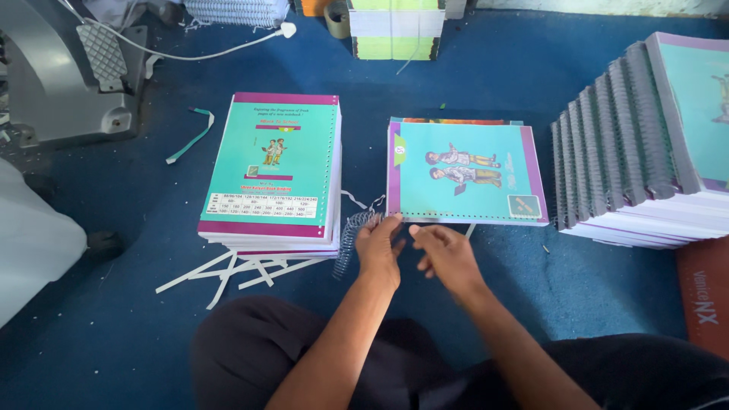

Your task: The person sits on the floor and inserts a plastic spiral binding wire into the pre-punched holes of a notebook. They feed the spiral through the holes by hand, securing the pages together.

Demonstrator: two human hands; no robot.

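A teal notebook [465, 173] with a purple border and a cartoon cover lies flat on the blue floor in front of me, its punched edge toward me. My left hand [378, 247] pinches a grey wire spiral coil [351, 237] at the notebook's near left corner. My right hand [444, 254] hovers just right of it, fingers curled near the same edge, holding nothing that I can see. To the left sits a stack of unbound teal notebooks [272, 171], back cover up.
A slanted pile of spiral-bound notebooks [638, 144] fills the right side. White paper strips [228, 272] lie near the left stack. A grey machine with a foot pedal [68, 72] stands at upper left, a white cable [220, 49] beside it. A yellow-white paper block [393, 29] sits at the top.
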